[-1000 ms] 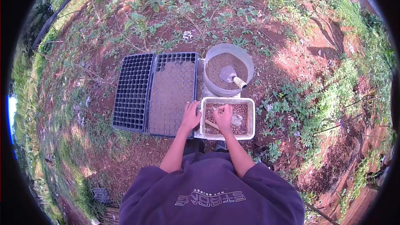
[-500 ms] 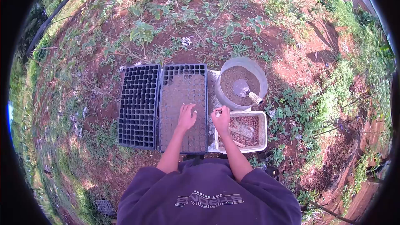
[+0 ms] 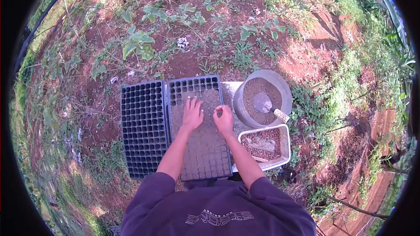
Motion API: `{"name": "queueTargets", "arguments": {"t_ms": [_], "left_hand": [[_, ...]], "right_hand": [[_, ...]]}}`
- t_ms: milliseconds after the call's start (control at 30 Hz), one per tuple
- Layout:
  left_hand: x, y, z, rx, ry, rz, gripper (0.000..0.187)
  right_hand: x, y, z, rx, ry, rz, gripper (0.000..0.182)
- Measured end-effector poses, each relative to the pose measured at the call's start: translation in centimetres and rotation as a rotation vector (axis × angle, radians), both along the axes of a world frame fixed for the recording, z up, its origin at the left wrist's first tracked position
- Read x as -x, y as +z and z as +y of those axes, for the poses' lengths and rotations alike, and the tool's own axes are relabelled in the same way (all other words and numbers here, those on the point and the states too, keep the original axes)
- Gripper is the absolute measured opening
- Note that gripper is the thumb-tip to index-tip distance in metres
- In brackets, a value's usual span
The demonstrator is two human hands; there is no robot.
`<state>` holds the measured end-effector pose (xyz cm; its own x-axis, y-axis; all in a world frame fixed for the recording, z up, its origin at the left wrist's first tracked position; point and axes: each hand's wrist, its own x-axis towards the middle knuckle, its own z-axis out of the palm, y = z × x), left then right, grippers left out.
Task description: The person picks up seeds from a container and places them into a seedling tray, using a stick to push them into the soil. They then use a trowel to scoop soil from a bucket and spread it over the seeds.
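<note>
A black seedling tray [image 3: 201, 157] filled with brown soil lies in front of me, with several unfilled cells along its far end. My left hand [image 3: 192, 114] rests palm down over the soil, its fingers stretched out. Just right of it, at the tray's right edge, my right hand [image 3: 224, 120] is closed in a pinch; what is between its fingertips is too small to make out. A second black seedling tray [image 3: 144, 126], with unfilled cells, sits along the left side.
At the right stands a round tub [image 3: 286, 100] of soil with a trowel [image 3: 263, 103] in it. Nearer me is a cream basin [image 3: 286, 146] holding reddish-brown seeds or nuts and a wooden piece. Weedy plants [image 3: 140, 46] and red earth surround everything.
My right hand has moved from beside the basin, forward and left, to the tray's edge. My left hand has shifted slightly forward over the soil. The camera view has shifted too.
</note>
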<state>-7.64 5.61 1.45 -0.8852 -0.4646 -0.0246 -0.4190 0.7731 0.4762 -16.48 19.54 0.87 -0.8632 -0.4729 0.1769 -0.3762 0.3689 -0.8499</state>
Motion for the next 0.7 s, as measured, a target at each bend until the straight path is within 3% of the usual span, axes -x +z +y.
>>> {"name": "queueTargets", "arguments": {"t_ms": [233, 700], "left_hand": [[2.7, -1.7, -1.7, 0.12, -0.025, -0.106, 0.066], [3.4, -1.5, -3.2, 0.118, -0.033, -0.124, 0.056]], "right_hand": [[3.5, -0.6, -3.4, -0.12, -0.106, 0.12, 0.015], [5.6, -0.6, -6.4, -0.369, -0.186, 0.125, 0.023]]}}
